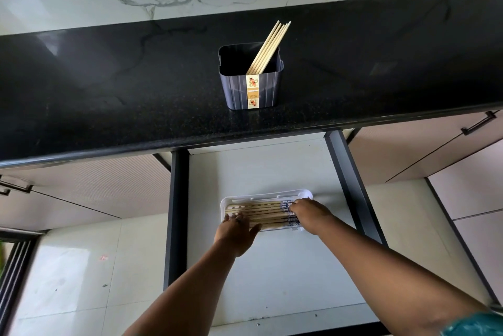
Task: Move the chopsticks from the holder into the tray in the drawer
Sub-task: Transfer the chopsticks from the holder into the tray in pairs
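Note:
A dark blue holder (251,90) stands on the black counter with several wooden chopsticks (268,48) leaning to the right inside it. Below, the open drawer (272,267) holds a white tray (268,194) with several chopsticks (268,213) lying side by side, patterned ends to the right. My left hand (235,232) rests flat with spread fingers on the chopsticks' left ends. My right hand (307,213) presses its fingertips on their right ends. Neither hand grips one.
The black counter (109,96) juts over the back of the drawer. Dark drawer sides (177,213) run along left and right. Closed cabinet fronts with a handle (479,123) sit at right, light floor tiles at lower left.

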Demonstrator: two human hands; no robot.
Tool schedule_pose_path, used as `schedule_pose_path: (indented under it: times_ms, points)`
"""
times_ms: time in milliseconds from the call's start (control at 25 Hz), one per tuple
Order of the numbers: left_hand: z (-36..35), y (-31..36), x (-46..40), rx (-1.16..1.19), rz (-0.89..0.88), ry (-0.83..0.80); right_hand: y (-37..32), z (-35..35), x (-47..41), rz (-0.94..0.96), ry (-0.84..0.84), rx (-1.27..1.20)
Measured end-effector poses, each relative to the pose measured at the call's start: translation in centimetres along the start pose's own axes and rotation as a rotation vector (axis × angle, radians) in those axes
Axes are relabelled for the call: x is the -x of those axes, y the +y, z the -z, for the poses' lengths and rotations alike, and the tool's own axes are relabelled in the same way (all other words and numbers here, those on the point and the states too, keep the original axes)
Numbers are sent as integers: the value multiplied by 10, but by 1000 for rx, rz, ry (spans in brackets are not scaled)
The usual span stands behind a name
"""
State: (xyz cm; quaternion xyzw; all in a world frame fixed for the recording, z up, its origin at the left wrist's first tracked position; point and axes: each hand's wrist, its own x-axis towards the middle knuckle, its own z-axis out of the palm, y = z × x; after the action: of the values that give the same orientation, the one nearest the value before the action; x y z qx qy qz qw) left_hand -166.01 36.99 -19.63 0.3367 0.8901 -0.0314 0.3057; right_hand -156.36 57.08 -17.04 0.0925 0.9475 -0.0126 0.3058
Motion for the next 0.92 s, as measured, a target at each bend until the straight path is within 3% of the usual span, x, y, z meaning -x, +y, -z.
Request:
schedule_pose_path:
  times_ms: [120, 240, 600, 800, 920]
  points:
    - [-2, -3, 3, 63, -3, 78, -5, -6, -2, -11, 0, 17]
    - [-7, -5, 5, 120, -69, 192, -7, -4, -3, -126, 97, -221]
    - [-9, -4, 8, -28, -106, 196, -11, -5, 3, -158, 42, -279]
    - [-3, -6, 10, 81, -126, 298, -7, -8, 9, -82, 118, -318]
    - [-1, -4, -2, 13, -152, 165, -13, -12, 5, 7, 117, -344]
